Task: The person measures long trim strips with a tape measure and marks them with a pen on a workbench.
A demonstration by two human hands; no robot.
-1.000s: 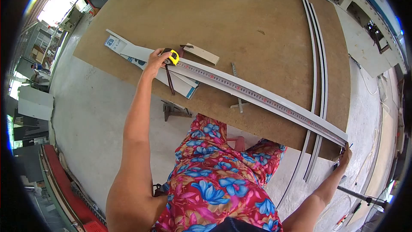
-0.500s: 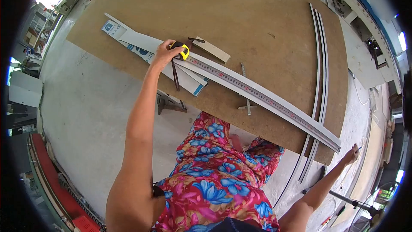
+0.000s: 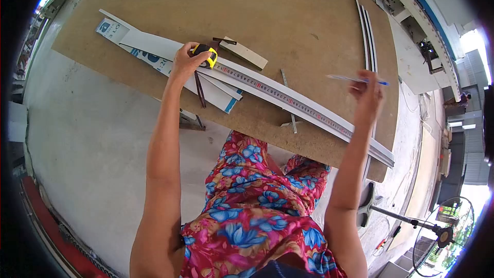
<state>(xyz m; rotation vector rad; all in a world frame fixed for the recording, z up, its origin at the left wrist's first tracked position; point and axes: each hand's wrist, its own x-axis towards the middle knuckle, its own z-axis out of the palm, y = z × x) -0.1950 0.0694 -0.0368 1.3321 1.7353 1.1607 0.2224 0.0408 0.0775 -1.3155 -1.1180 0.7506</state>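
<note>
My left hand [image 3: 185, 63] is closed around a yellow and black tape measure [image 3: 212, 57], its dark wrist strap [image 3: 199, 90] hanging below. From the case, the tape blade [image 3: 274, 92] runs out along a long white metal channel [image 3: 382, 155] lying diagonally on the table. In my right hand [image 3: 367, 100] is a pen [image 3: 343, 77] with a blue end, slightly blurred. That hand is raised above the channel's right half, apart from it. Under the channel's left end lie white strips with blue-printed film [image 3: 149, 57].
On the brown table [image 3: 257, 5], a short pale board [image 3: 244, 54] and a metal square [image 3: 294, 123] lie near the channel. Several long thin profiles [image 3: 368, 36] lie along the right side. A standing fan [image 3: 443, 237] is on the floor at lower right.
My right hand has swung from beyond the table's right corner up and left over the table, with the pen now plainly visible. My left hand still holds the tape measure; the view has shifted slightly.
</note>
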